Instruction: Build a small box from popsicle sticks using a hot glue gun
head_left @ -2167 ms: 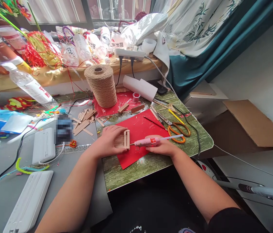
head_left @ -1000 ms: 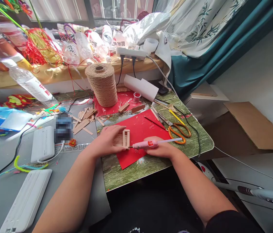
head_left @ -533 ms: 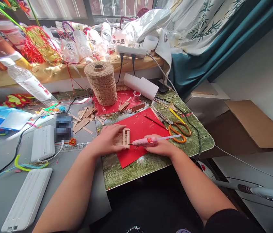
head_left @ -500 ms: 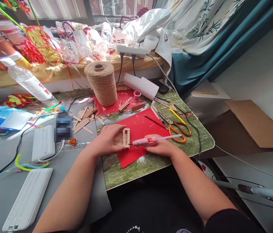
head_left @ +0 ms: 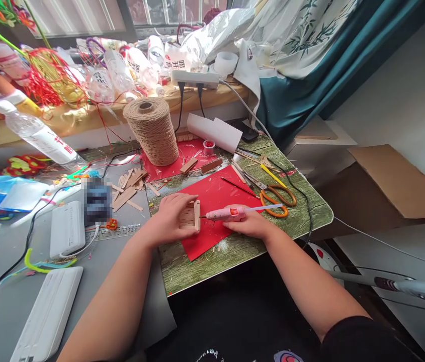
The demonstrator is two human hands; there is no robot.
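Note:
My left hand grips a small frame of wooden craft sticks between thumb and fingers, over the left side of a red sheet. In my right hand is a pink hot glue gun, with a clear glue stick poking out of its back. The gun's nozzle points left and is at or very near the frame's right edge; whether it touches I cannot tell. My right fingers are partly hidden behind the gun's body.
Orange-handled scissors and a yellow stick lie right of the red sheet. A twine spool stands behind, near loose craft sticks. White power banks lie at left; a black cable crosses the right edge.
The stick frame has tilted in my left hand, so its right edge now shows as a single upright strip. The glue gun stays at that edge. The whole view has shifted slightly.

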